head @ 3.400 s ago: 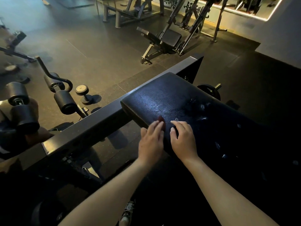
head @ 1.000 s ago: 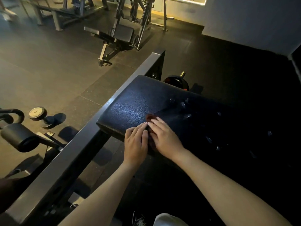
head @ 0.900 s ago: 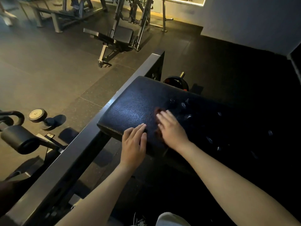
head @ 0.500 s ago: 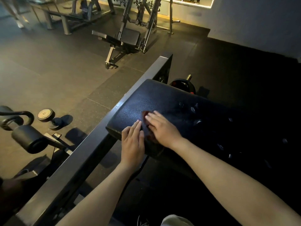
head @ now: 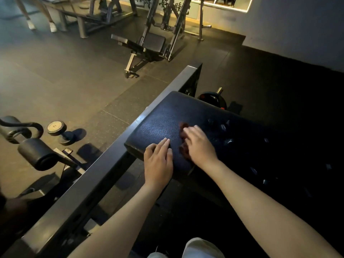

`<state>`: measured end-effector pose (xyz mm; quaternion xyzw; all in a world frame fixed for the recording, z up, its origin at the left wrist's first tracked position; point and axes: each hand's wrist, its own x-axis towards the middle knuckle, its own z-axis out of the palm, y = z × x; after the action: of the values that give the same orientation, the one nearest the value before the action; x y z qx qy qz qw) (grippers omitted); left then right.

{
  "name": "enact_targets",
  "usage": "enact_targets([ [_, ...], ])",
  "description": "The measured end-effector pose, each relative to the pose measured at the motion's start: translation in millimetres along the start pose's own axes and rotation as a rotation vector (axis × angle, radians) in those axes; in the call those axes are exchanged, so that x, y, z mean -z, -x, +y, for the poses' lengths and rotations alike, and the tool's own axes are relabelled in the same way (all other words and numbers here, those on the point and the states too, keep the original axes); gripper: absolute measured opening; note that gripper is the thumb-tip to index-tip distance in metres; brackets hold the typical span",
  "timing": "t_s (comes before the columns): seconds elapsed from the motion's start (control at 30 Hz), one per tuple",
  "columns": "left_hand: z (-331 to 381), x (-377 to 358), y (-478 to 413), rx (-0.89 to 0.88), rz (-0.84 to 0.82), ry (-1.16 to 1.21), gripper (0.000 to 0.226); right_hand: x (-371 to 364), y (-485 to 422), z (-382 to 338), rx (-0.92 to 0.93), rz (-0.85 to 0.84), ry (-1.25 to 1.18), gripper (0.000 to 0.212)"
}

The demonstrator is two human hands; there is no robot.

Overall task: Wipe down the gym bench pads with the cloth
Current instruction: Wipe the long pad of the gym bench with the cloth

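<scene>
The person is wiping the black, grain-textured padded bench cushion [head: 160,125] with a small dark red cloth [head: 184,127]. The right hand [head: 200,146] is pressing this cloth flat on the cushion, not far from its lit left end. Its grip is not closing round the cloth: the fingers are lying almost straight on top, and only the edges of the cloth are showing beyond the fingertips and beside the palm. The left hand [head: 158,161] is resting just beside it on the near edge of the cushion, fingers straight and together, holding nothing.

In my judgement a wiping stroke is now going on at this end. The part further right is lying in deep shadow, with small pale marks that I cannot identify. The next move is probably calling for sliding the cloth that way, with even pressure so that it is not bunching or slipping out.
</scene>
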<state>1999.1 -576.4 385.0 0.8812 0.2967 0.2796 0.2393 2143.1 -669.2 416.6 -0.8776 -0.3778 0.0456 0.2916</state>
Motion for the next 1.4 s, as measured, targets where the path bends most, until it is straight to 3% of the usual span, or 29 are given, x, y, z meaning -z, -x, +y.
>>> enact_targets([
  [0.07,2,-5,0,-0.016,-0.023,-0.044,0.048,2,-1,-3,-0.158,0.095,0.03,0.04],
  [0.2,15,-9,-13,0.013,-0.039,-0.014,0.049,-9,19,-20,0.149,-0.013,0.094,0.041],
  [0.37,45,-26,-31,0.007,-0.114,-0.065,0.049,19,-7,24,0.257,-0.049,0.125,0.036],
  [0.53,64,-43,-38,0.001,-0.192,-0.174,0.046,51,-42,79,-0.028,0.098,0.167,0.04],
  [0.67,70,-47,-42,0.068,-0.132,-0.157,0.042,41,-31,67,0.139,-0.008,0.146,0.046],
  [0.77,86,-59,-53,0.083,-0.157,-0.124,0.042,51,-46,87,0.239,-0.069,0.126,0.037],
  [0.97,113,-87,-62,0.051,-0.177,-0.178,0.046,83,-77,140,-0.006,0.091,0.133,0.037],
  [1.17,108,-86,-58,0.009,-0.129,-0.187,0.054,59,-17,104,0.343,-0.046,0.006,0.029],
  [1.23,108,-85,-56,-0.022,-0.123,-0.22,0.052,67,-27,117,0.374,-0.029,0.044,0.029],
  [1.4,108,-85,-55,-0.016,-0.158,-0.234,0.051,93,-55,153,-0.056,0.131,0.11,0.031],
])
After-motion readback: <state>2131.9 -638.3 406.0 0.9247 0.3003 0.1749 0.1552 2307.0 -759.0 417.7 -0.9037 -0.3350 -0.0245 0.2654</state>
